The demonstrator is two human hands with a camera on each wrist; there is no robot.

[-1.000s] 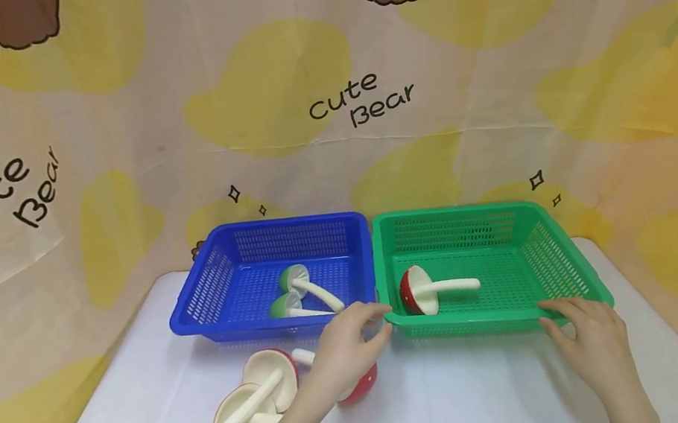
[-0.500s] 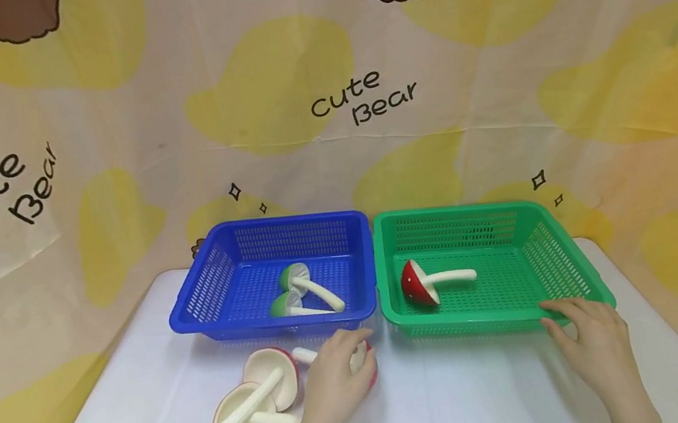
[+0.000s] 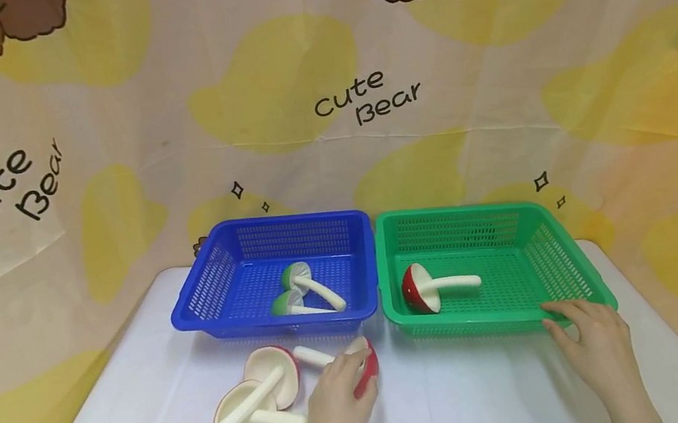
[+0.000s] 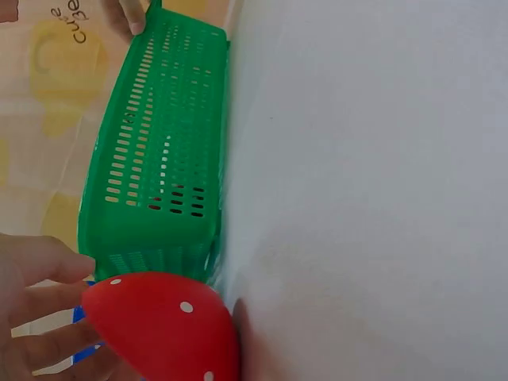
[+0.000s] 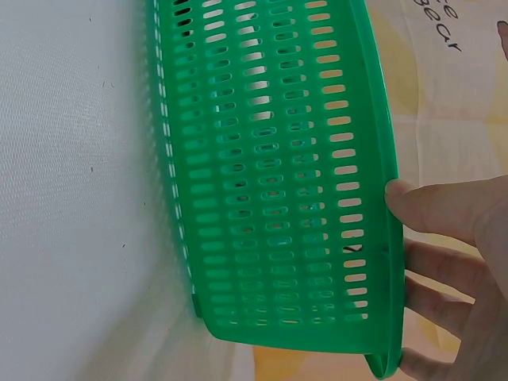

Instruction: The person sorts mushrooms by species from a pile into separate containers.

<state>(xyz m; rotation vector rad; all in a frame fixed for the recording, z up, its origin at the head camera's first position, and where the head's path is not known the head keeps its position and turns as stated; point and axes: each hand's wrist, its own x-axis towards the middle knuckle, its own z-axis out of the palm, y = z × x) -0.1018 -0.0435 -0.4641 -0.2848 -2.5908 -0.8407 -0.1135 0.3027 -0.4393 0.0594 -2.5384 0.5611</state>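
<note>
My left hand reaches over a toy mushroom with a red, white-dotted cap, lying on its side on the table. In the left wrist view, the fingers are spread beside its cap, some partly hidden behind it. My right hand holds the front rim of the green basket near its right corner, the thumb on one side and the fingers on the other. Inside that basket lies one red mushroom. Two more red-capped mushrooms rest overlapping to the left of my left hand, stems crossing.
A blue basket stands left of the green one, their rims close together. It contains two green-capped mushrooms. Behind both baskets hangs a printed cloth backdrop. A white cloth covers the table.
My left hand has drawn back from the green basket's rim, down to the red mushroom on the table. The mushroom in the green basket rocked. My right hand keeps its place.
</note>
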